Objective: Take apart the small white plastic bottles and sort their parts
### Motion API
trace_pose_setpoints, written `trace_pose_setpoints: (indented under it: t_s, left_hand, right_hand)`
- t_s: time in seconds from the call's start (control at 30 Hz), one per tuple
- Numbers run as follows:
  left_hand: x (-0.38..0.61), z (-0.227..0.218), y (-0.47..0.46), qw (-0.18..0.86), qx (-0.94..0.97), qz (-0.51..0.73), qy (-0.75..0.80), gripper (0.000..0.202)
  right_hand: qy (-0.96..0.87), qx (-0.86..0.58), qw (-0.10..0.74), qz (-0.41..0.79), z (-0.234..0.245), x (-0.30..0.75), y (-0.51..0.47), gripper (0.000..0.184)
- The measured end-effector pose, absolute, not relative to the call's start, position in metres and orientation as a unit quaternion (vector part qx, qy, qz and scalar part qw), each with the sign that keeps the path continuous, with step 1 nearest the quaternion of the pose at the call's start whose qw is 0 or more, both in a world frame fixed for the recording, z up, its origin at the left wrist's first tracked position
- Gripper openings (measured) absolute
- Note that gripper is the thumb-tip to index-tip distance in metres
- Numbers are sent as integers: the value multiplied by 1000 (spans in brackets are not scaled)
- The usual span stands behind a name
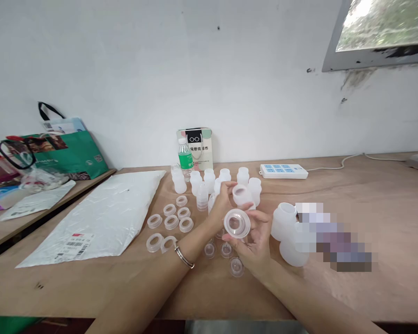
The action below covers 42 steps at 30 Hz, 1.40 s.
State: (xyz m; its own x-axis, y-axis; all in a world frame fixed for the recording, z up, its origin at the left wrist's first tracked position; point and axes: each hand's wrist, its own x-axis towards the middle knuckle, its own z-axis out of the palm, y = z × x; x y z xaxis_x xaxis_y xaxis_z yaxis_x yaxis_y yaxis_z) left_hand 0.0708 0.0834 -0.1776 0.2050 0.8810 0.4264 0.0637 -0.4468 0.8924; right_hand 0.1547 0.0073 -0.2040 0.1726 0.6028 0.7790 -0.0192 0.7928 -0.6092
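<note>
My left hand (pixel 221 204), a metal bangle on its wrist, is closed on a small translucent white bottle (pixel 242 195) with its open neck turned toward me. Just below, my right hand (pixel 254 241) pinches a clear round teat with a ring collar (pixel 237 223). Both hands hover above the wooden table (pixel 90 287), touching near the middle. Under them lie three loose clear teats (pixel 226 250). Several white rings (pixel 170 221) lie left of my left forearm. More small white bottles (pixel 209 181) stand behind the hands.
Larger white bottles (pixel 285 222) lie right of my hands beside a blurred patch. A white plastic bag (pixel 104 213) covers the table's left. A green water bottle (pixel 185 157), a paper bag (pixel 198 146), a power strip (pixel 284 170) and a green tote (pixel 66 153) line the back.
</note>
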Motion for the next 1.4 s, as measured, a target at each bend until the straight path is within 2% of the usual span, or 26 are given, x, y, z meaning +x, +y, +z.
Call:
trace_pose_setpoints:
  t_s: [0.17, 0.23, 0.33, 0.5, 0.63, 0.9, 1.1, 1.27, 1.4]
  left_hand:
    - [44, -152, 78, 288, 651, 647, 273, 44]
    - [29, -147, 73, 262, 671, 642, 262, 44]
    - [5, -148, 64, 254, 740, 563, 267, 47]
    - [-15, -151, 57, 399, 770, 389, 312, 62]
    - [-13, -149, 57, 511, 736, 311, 317, 41]
    - [-14, -154, 59, 583, 697, 257, 329, 44]
    - [-17, -159, 61, 696, 608, 238, 297, 47]
    - [-17, -168, 65, 760, 561, 206, 254, 68]
    - [-17, -168, 67, 764, 557, 195, 260, 71]
  right_hand:
    - [-548, -269, 746, 265, -205, 153, 10, 41]
    - [-524, -299, 741, 293, -202, 155, 13, 39]
    - [-507, -300, 721, 365, -195, 160, 20, 34]
    - [-505, -327, 686, 410, -189, 167, 31, 36]
    - [-498, -331, 664, 450, -189, 169, 38, 37]
    - [-516, -309, 627, 495, -192, 167, 42, 36]
    - [-527, -272, 602, 535, -194, 168, 40, 34]
    - [-570, -235, 579, 533, -194, 170, 39, 37]
    - [-594, -220, 570, 523, -194, 171, 38, 40]
